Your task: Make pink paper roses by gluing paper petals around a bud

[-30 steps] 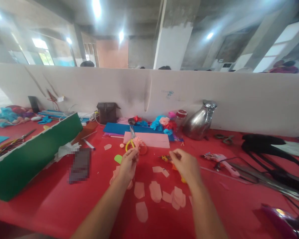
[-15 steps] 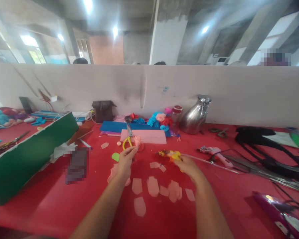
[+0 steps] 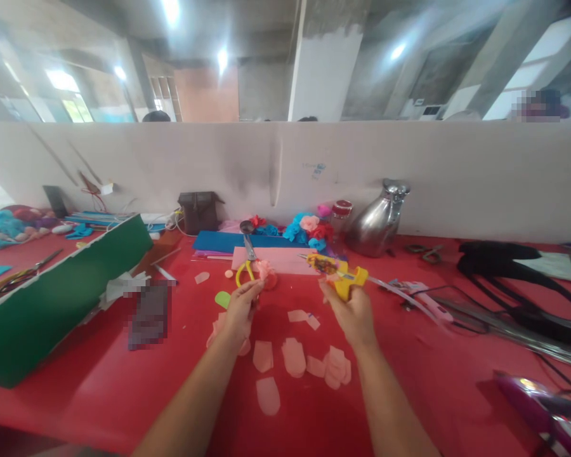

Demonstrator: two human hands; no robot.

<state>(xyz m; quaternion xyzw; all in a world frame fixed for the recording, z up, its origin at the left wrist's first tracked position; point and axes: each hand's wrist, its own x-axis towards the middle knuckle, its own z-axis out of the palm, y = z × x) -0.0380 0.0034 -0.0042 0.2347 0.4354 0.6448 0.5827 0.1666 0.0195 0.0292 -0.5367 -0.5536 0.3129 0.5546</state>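
My left hand [image 3: 243, 303] is closed in a pinch on a small pink paper flower [image 3: 266, 270]. Just behind it lie yellow-handled scissors [image 3: 244, 270], partly hidden by the fingers. My right hand [image 3: 353, 314] is wrapped round a yellow hot glue gun [image 3: 345, 279], raised off the table with its nozzle pointing left. Whether a pink scrap also sits at its thumb I cannot tell. Between and below my hands, pink paper petals [image 3: 294, 357] lie singly and in small piles. A green rounded piece [image 3: 223, 299] rests left of my left hand.
Pink sheets [image 3: 290, 257], blue sheets [image 3: 219, 240] and finished paper flowers [image 3: 309, 223] are at the back. A metal jug [image 3: 375, 222] stands behind the glue gun. A green board [image 3: 66, 304] rises at left; a pink glue gun [image 3: 431, 301] and purple iron [image 3: 537, 406] lie right.
My right hand has lifted the yellow glue gun off the table and brought it up and slightly left. My left hand stays nearly still with the flower.
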